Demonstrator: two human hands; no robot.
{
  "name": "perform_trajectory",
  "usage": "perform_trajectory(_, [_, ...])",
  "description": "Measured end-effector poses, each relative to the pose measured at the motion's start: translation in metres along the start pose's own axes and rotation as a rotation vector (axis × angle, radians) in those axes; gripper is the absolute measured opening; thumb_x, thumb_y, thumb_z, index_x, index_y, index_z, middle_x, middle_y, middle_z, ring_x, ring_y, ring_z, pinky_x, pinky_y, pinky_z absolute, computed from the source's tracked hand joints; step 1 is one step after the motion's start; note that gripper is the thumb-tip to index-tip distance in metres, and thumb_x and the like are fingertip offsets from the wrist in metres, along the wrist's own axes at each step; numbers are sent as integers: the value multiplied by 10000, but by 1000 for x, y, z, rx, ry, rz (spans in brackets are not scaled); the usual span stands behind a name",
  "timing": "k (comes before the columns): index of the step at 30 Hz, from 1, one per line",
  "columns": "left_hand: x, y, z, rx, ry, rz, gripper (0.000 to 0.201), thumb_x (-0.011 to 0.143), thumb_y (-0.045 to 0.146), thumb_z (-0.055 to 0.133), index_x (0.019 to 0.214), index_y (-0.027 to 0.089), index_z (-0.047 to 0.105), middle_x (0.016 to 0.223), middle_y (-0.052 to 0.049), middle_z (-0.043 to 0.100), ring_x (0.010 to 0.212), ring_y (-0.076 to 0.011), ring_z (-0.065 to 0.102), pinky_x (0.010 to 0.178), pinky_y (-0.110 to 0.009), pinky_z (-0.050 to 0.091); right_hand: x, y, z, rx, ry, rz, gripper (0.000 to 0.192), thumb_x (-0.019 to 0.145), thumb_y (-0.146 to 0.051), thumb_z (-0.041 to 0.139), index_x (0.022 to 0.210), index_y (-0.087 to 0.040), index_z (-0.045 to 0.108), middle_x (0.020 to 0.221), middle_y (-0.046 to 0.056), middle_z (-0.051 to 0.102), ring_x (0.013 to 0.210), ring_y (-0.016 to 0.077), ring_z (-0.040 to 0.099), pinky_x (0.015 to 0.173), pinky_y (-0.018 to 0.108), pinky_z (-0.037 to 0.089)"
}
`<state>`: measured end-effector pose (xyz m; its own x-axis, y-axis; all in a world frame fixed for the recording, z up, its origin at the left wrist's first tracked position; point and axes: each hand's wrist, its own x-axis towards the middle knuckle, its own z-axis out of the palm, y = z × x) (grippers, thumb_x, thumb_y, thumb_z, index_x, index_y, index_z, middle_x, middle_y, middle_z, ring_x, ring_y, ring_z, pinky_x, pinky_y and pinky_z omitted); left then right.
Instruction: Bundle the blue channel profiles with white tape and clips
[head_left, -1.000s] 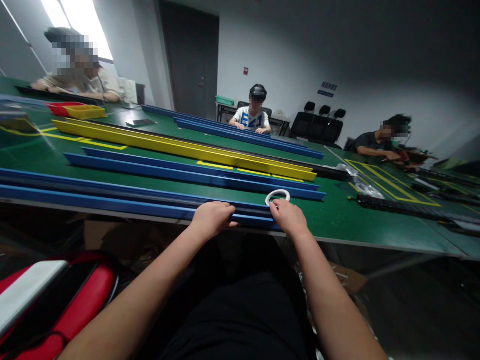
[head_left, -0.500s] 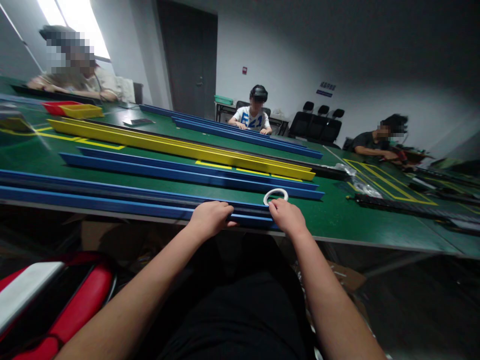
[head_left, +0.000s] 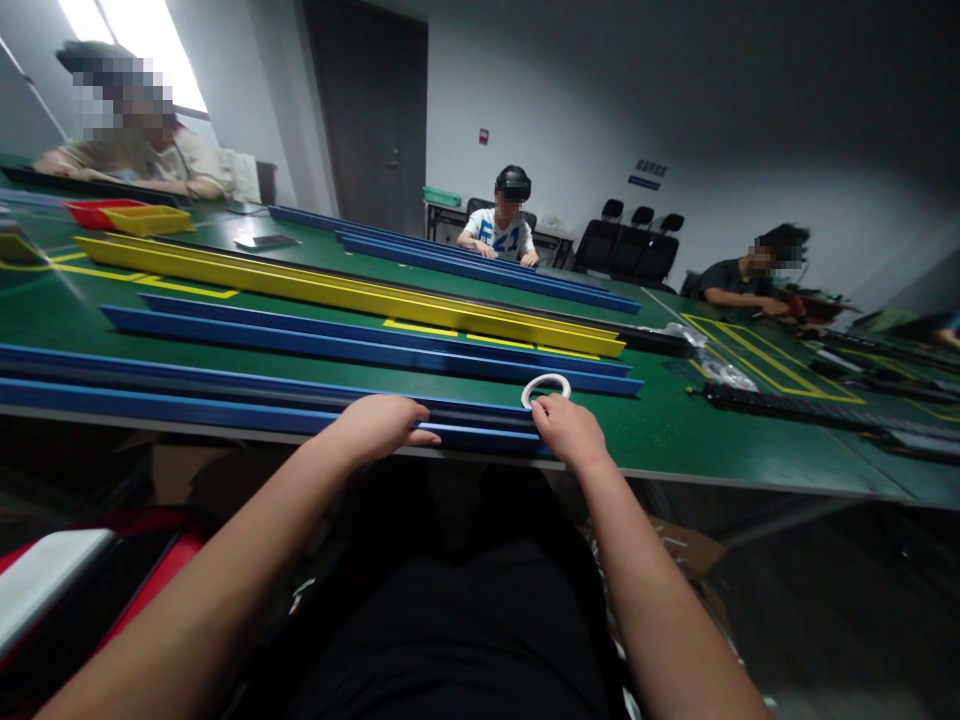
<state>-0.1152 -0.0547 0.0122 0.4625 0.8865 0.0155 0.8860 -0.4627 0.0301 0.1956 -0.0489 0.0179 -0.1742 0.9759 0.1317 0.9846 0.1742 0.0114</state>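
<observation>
A long blue channel-shaped strip (head_left: 225,408) lies along the table's near edge, its left end outside the view. My left hand (head_left: 382,425) is closed over it, with thumb and fingers bent across its walls. At the strip's right end my right hand (head_left: 570,430) is closed, its fingertips at the near side of a white ring like a roll of tape (head_left: 556,379). The ring stands out just behind the knuckles, and the exact grip is hidden. A pair of blue strips (head_left: 360,347) lies just beyond, with a yellow strip (head_left: 337,292) behind it.
More blue strips (head_left: 480,265) lie farther back on the green table (head_left: 660,430). Red (head_left: 90,212) and yellow trays (head_left: 146,220) stand at the left. Black strips (head_left: 787,408) and clear plastic wrap (head_left: 724,370) lie right. Several people sit around the table. A red-and-white seat (head_left: 142,580) is beside me.
My left hand has slid left along the near blue strip, away from my right hand. My right hand and the white ring stay at the strip's right end. The view has shifted slightly.
</observation>
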Motion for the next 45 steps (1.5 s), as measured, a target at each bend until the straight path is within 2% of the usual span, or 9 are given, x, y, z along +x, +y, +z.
perform_trajectory(5, [-14,-30,-5,-6,-26,-40,534,783,745,435,805,263,664,746,-43,705,699,-210,647,569,-250,382,-1,1,1,9,18,7,549,991,-505,166,959,-246,649,1011,56,652,849,185,619,719,280,390])
perform_trajectory(8, [-21,-38,0,48,32,-39,572,797,756,392,756,249,653,715,-45,689,688,-210,641,562,-255,373,0,0,2,9,24,12,555,990,-506,161,950,-247,650,1005,54,653,839,186,618,708,283,384])
perform_trajectory(15, [-26,-35,17,183,264,-1,556,849,705,380,701,219,607,738,-60,673,687,-197,630,573,-269,356,0,6,5,33,36,-23,537,992,-497,187,913,-234,648,986,52,648,818,170,601,663,276,337])
perform_trajectory(28, [-28,-33,20,189,356,37,527,864,669,411,689,202,583,718,-42,646,673,-182,611,550,-283,302,6,13,7,119,57,-23,505,983,-491,277,828,-219,673,937,51,673,767,146,565,650,258,309])
perform_trajectory(32, [-17,-10,17,171,354,87,512,884,640,404,717,200,605,726,-39,654,669,-171,617,556,-281,315,4,36,8,86,66,45,510,973,-496,292,809,-218,687,906,65,686,755,158,573,640,262,313])
perform_trajectory(37, [16,43,17,95,326,169,491,898,610,408,742,200,629,767,-41,679,706,-171,646,561,-267,344,-5,101,9,90,98,84,451,962,-456,340,823,-210,691,938,61,695,836,160,589,696,246,347])
perform_trajectory(40, [35,73,21,61,325,175,488,882,612,437,771,188,650,787,-65,690,708,-182,655,572,-266,375,-7,132,6,74,40,174,445,946,-472,356,850,-213,704,936,66,697,811,167,593,681,254,353])
perform_trajectory(42, [45,89,24,35,338,179,476,886,597,447,779,184,656,799,-75,692,730,-192,663,578,-268,389,-4,140,4,56,-34,274,459,932,-508,357,875,-228,717,912,73,699,782,182,597,658,265,354])
perform_trajectory(45, [52,104,27,14,330,174,454,881,582,472,774,180,656,803,-82,691,751,-204,669,585,-273,402,2,130,1,39,-102,380,498,919,-556,334,886,-253,728,905,82,699,768,205,604,642,278,358])
